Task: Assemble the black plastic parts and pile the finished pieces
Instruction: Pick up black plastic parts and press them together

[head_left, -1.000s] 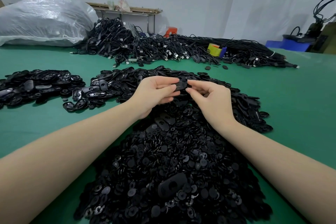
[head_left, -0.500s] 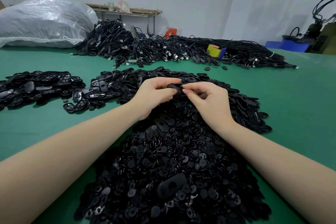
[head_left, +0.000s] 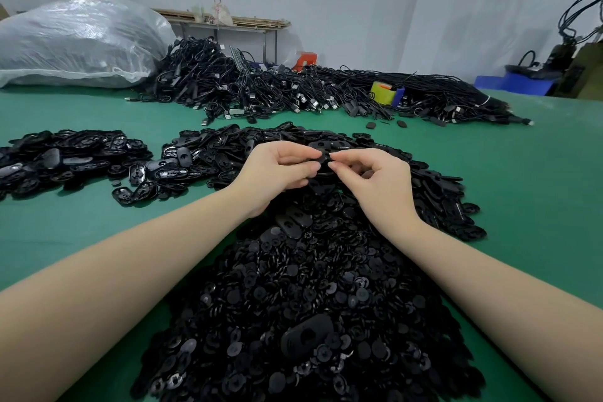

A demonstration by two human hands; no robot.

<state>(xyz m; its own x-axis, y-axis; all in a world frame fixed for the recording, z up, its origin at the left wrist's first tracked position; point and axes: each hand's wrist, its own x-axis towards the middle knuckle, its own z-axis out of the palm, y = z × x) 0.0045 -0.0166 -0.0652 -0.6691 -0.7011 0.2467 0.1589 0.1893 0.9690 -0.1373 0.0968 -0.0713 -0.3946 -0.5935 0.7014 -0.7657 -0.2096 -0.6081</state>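
Note:
My left hand [head_left: 277, 173] grips a black oval plastic shell [head_left: 323, 160] above the parts heap, fingers curled round it. My right hand [head_left: 375, 179] pinches a small black part against that shell with thumb and forefinger. Below my hands lies a big heap of small round black discs [head_left: 293, 303] with a few oval shells on it. Behind it spreads a heap of oval shells [head_left: 434, 192]. A pile of oval pieces [head_left: 65, 157] lies at the left, and another cluster [head_left: 182, 163] sits just left of my left hand.
The green table [head_left: 538, 206] carries a long tangle of black cables [head_left: 293, 95] across the back, with a yellow tape roll [head_left: 381, 93] in it. A large clear plastic sack [head_left: 75, 42] sits at the back left. A blue bin [head_left: 518, 83] stands at the right.
My hands have turned the shell a little and the right fingertips have shifted to pinch at its near edge. Both hands stay over the same spot.

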